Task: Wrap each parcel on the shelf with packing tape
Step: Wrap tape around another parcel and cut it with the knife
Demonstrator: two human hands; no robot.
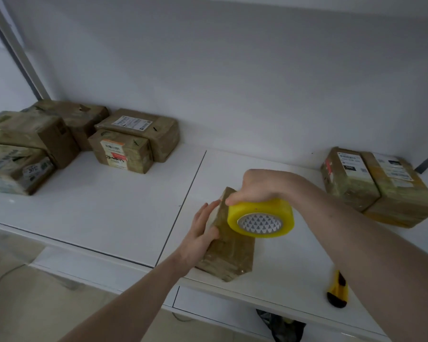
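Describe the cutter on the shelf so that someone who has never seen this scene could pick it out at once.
Start at the white shelf and follow its front edge to the right, under the right forearm. There lies the utility knife, apart from every parcel. It is the only slim yellow-and-black tool; the other yellow thing, the tape roll, is round.

A yellow-and-black utility knife (337,290) lies at the shelf's front right — white wall (232,70) behind

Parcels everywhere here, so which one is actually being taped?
The parcel at the shelf's front edge: the left hand steadies it and the right hand holds the tape roll against it.
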